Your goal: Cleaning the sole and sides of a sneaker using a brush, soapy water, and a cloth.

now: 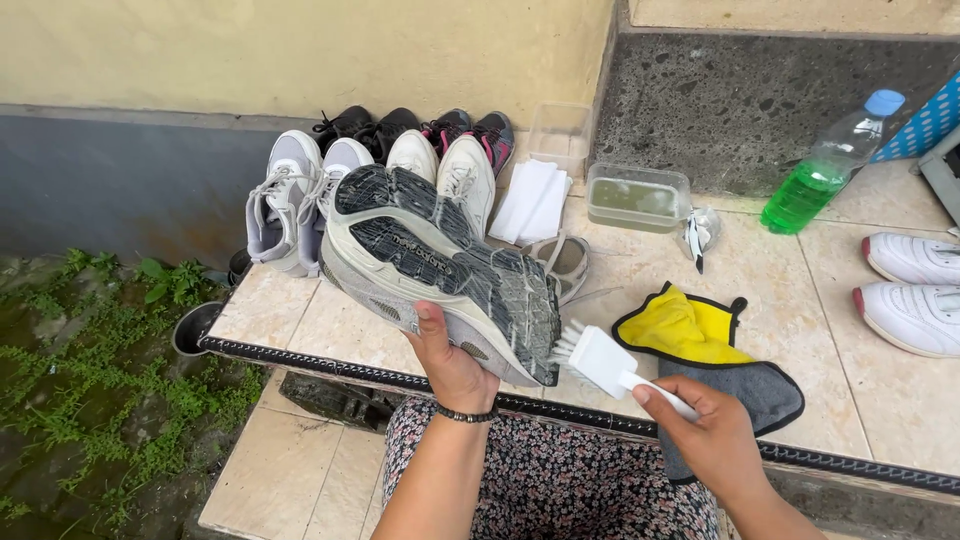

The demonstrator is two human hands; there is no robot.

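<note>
My left hand point(452, 362) holds a grey sneaker point(440, 265) sole-up above the tiled step, gripping it from underneath near the middle. The sole is dark grey with pale worn patches. My right hand point(705, 430) grips the handle of a white brush point(600, 358), and its bristles touch the sole's end nearest me. A bead bracelet circles my left wrist.
Several pairs of shoes point(400, 150) line the wall behind. On the tiled step point(740, 270) lie a yellow and grey cloth point(700, 335), white insoles point(532, 198), a plastic tub of liquid point(638, 196), a bottle of green liquid point(825, 170) and white sneakers point(915, 290). Weeds grow at left.
</note>
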